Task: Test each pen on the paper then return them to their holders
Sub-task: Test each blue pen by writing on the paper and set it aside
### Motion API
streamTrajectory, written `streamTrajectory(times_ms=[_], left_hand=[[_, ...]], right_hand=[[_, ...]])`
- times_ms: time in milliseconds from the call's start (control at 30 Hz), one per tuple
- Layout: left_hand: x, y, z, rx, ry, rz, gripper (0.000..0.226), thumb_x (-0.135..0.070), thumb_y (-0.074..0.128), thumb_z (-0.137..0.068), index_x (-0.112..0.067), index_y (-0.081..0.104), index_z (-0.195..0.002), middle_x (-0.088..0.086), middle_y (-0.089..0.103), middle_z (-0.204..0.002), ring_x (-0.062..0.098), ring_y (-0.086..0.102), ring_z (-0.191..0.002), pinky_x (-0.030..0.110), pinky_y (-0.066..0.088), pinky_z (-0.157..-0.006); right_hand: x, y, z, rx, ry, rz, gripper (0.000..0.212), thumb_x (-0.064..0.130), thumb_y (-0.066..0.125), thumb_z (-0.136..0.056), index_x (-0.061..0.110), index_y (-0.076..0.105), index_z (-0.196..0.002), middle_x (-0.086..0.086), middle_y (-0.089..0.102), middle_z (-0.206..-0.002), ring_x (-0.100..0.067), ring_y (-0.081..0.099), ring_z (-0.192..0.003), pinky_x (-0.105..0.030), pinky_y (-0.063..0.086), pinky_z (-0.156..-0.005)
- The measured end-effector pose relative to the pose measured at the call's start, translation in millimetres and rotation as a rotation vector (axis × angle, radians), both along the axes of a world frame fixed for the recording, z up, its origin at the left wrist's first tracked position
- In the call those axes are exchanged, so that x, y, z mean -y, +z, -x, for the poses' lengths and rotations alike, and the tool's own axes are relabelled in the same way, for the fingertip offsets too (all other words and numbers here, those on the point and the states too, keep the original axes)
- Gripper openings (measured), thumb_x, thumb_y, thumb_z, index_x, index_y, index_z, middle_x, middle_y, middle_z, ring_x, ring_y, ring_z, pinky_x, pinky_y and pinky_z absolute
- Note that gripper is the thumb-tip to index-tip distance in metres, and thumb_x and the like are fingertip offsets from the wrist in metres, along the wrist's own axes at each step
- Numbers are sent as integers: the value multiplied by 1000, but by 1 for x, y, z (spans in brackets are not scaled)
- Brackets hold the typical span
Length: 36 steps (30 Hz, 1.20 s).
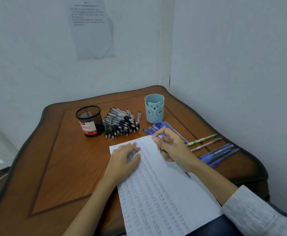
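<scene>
At the far left of the wooden counter (57, 167) we see a black mesh holder (90, 120) standing upright with a red and white label on its side. Just beside it, to the right, a pile of black pens (121, 124) lies loose on the wood, with one more grey pen (139, 116) lying at its right edge.

Nearer to us, the left hand (125, 159) rests flat on the far left corner of the paper (165, 193), its fingers straight and close together, pressing the sheet down. The paper runs from the middle of the counter toward us and is covered with rows of small blue marks.

Behind the sheet stands a pale blue holder (154, 108) with a bear face on it. A few blue pens (152, 129) lie fanned out at its foot.

The right hand (171, 150) hovers over the paper's far right corner with its fingers curled. It grips a blue pen (188, 174), whose tail shows beneath the wrist; thumb and forefinger meet at the sheet's top edge, and we cannot tell whether the tip touches.

Further right lie a green pen (201, 140), a brownish pen (206, 144), and a cluster of blue pens (219, 154) near the counter's edge.
</scene>
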State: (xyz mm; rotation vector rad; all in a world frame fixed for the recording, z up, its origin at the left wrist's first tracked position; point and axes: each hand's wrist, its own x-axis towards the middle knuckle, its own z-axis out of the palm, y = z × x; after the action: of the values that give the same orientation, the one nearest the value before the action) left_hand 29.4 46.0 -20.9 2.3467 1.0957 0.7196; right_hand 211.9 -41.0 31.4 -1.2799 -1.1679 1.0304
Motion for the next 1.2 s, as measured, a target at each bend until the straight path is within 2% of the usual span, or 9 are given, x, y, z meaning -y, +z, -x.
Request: streamTrajectory(times_ms=[167, 267, 333, 500, 700, 867, 1000, 1100, 1200], left_hand=[[-5, -3, 1, 74, -4, 22, 24, -33, 58, -90, -32, 65, -114, -15, 55, -132, 4, 45, -123, 47, 34, -106], [-7, -4, 1, 86, -7, 34, 24, -34, 58, -89, -34, 65, -112, -17, 55, -132, 3, 45, -122, 47, 34, -106], [-8, -5, 1, 93, -6, 40, 22, -28, 61, -90, -34, 65, -111, -18, 55, -131, 2, 45, -122, 46, 34, -106], [-10, -6, 1, 100, 0, 53, 22, -28, 61, -90, -34, 65, -111, -16, 56, -132, 4, 45, -123, 49, 35, -105], [-10, -6, 0, 87, -14, 22, 25, -36, 54, -88, -33, 66, -110, -14, 58, -131, 6, 48, -121, 48, 37, -103], [-9, -6, 0, 69, -22, 2, 25, -36, 53, -88, -32, 65, -110, -17, 57, -128, 4, 48, -120, 45, 37, -103], [-9, -4, 0, 48, -22, -19, 23, -27, 57, -92, -28, 64, -113, -28, 52, -120, 3, 46, -121, 43, 35, -105], [-8, -3, 0, 18, -23, -24, 28, -26, 56, -93, -23, 62, -121, -34, 46, -116, 1, 43, -121, 38, 32, -107], [-7, -2, 0, 5, -26, -32, 29, -27, 55, -94, -23, 62, -122, -31, 48, -117, 1, 43, -122, 34, 31, -106]], right_hand=[[-12, -4, -1, -93, -46, 21, 27, 2, 56, -94, 11, 64, -118, -15, 68, -82, -11, 44, -36, -15, 29, -37], [-23, -4, -6, -453, -71, 191, 30, 4, 40, -97, -6, 64, -112, -25, 71, -94, -19, 64, -51, -15, 39, -39], [-28, -5, -10, -640, -40, 281, 39, 13, 37, -97, -10, 67, -104, -27, 71, -95, -27, 69, -66, -23, 54, -56], [-36, -9, -13, -509, -108, 327, 51, 24, 38, -97, -10, 74, -82, -21, 64, -61, -22, 48, -41, -24, 41, -43], [-52, -16, -12, -554, -119, 323, 71, 42, 29, -102, -1, 75, -70, -20, 58, -63, -16, 44, -41, -19, 32, -34], [-51, -24, 4, -524, -101, 239, 27, 30, 67, -83, 9, 70, -68, -6, 60, -58, -6, 49, -41, -14, 40, -39], [-50, -31, 5, -202, -190, 97, 41, 33, 66, -88, 8, 45, -64, -11, 58, -50, -12, 41, -29, -16, 27, -30], [-50, -31, 2, -185, -140, 48, 39, 35, 58, -92, 1, 53, -73, -18, 61, -54, -17, 49, -32, -20, 36, -31], [-50, -28, 0, -68, -107, 88, 43, 35, 72, -80, -4, 58, -70, -15, 61, -52, -16, 49, -33, -21, 38, -32]])
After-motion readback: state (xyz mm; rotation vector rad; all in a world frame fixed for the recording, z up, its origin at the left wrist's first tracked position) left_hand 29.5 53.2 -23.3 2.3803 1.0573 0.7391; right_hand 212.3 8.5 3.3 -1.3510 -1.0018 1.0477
